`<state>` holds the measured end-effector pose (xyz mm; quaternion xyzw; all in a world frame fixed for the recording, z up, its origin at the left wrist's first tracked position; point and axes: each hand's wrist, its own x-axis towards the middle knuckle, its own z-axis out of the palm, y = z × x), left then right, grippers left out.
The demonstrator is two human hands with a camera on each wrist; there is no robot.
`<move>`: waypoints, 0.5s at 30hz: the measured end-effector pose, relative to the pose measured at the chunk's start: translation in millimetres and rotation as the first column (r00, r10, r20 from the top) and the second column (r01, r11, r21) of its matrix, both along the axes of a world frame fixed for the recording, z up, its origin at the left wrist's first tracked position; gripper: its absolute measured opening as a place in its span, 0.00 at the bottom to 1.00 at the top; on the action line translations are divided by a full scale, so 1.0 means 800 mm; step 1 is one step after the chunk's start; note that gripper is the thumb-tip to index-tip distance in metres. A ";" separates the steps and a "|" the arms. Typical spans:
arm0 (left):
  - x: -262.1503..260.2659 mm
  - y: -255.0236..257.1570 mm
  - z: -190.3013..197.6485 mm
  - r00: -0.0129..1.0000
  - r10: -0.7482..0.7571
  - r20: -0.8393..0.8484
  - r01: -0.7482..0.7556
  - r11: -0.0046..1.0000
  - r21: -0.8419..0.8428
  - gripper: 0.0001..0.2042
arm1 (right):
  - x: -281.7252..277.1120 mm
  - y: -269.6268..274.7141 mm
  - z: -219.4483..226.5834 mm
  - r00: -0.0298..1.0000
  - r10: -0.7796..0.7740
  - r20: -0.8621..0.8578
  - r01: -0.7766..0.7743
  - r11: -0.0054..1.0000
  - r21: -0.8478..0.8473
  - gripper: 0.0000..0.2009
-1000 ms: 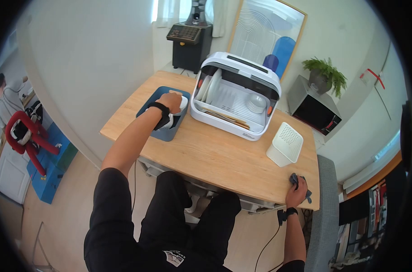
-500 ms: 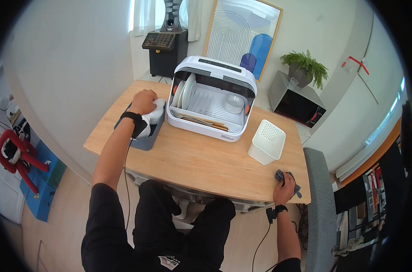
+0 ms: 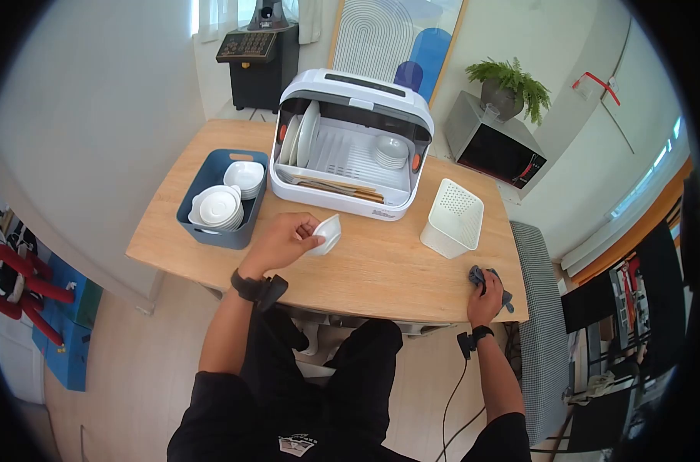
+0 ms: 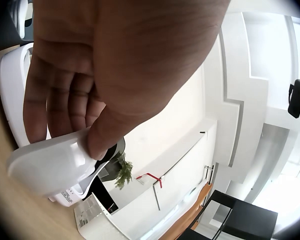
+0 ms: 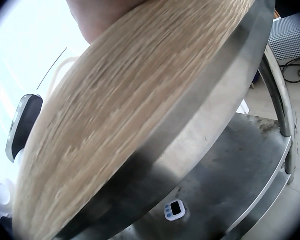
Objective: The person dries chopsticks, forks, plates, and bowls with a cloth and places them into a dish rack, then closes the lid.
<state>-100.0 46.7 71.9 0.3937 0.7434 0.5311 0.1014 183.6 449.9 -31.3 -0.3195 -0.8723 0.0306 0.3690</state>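
My left hand (image 3: 279, 242) pinches a small white bowl (image 3: 329, 234) by its edge, thumb on one side and fingers on the other. The bowl is tilted on its side over the table (image 3: 365, 273); in the left wrist view its smooth white surface (image 4: 50, 167) shows close up. To the left stands a blue-grey basket (image 3: 221, 239) with stacked round, handled white bowls (image 3: 221, 208) and a second stack of white bowls (image 3: 244, 175). At the table's right front corner, my right hand (image 3: 484, 303) grips a crumpled dark grey cloth (image 3: 506, 299).
A white dish cabinet (image 3: 388, 209), its lid raised, holds upright plates (image 3: 308, 135), stacked small bowls (image 3: 391, 152) and chopsticks (image 3: 338, 187). Right of it stands a white perforated basket (image 3: 448, 240). Beyond the table are a microwave (image 3: 495, 142) and a plant (image 3: 512, 81).
My left hand has come out of the blue-grey basket and moved right and nearer, carrying a small white bowl. My right hand has stayed on the cloth. The head view has shifted.
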 end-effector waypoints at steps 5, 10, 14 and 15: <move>0.044 -0.017 -0.026 0.966 0.096 -0.239 -0.113 0.992 -0.059 0.07 | 0.001 -0.001 0.003 0.999 0.034 0.024 -0.034 0.999 0.019 0.20; 0.071 -0.032 -0.061 0.877 0.167 -0.450 -0.183 0.983 0.006 0.07 | -0.004 -0.010 0.008 0.999 0.033 0.037 -0.033 0.999 -0.002 0.18; 0.081 -0.043 -0.080 0.906 0.174 -0.385 -0.185 0.983 0.007 0.07 | -0.001 -0.003 0.006 0.998 0.037 0.057 -0.037 0.999 0.009 0.18; 0.083 -0.045 -0.084 0.895 0.186 -0.406 -0.192 0.981 0.027 0.08 | 0.000 -0.003 0.006 0.998 0.026 0.060 -0.027 1.000 0.008 0.18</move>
